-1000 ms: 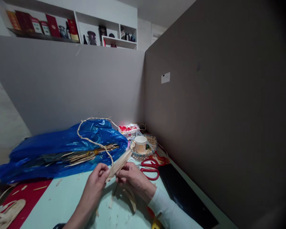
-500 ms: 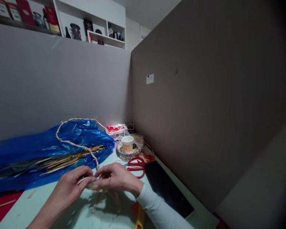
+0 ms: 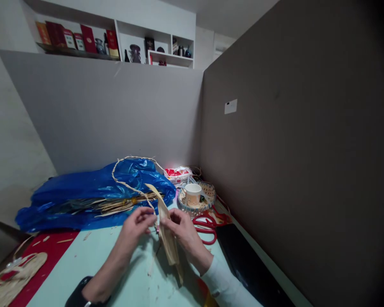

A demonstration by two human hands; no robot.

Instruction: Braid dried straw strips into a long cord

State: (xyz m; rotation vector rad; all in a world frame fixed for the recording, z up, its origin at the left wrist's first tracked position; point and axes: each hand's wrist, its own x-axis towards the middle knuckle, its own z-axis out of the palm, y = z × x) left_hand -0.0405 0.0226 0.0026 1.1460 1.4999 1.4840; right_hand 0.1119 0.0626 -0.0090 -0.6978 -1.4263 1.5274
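Observation:
My right hand (image 3: 181,231) is closed on a broad, pale dried husk strip (image 3: 169,245), which stands nearly upright with its narrow tip above the fingers and its lower end hanging over the table. Beside it, my left hand (image 3: 137,225) has its fingers bent and pinched at the lower end of a braided cord (image 3: 128,185). The exact contact there is partly hidden by the fingers and the strip. From the hands, the cord loops back over a blue plastic bag (image 3: 96,181). Thin strands dangle below the fingers.
Dried stalks (image 3: 121,207) lie on the bag. To the right are a woven basket (image 3: 187,209) with a paper cup (image 3: 193,195), red-handled scissors (image 3: 208,230) and a black flat object (image 3: 243,260). A woven straw piece (image 3: 22,277) rests on red cloth (image 3: 59,243) at left.
The husk strip, earlier bunched low between both hands, now stands upright in my right hand. My hands have moved apart. The view has swung left, bringing the woven straw piece into sight.

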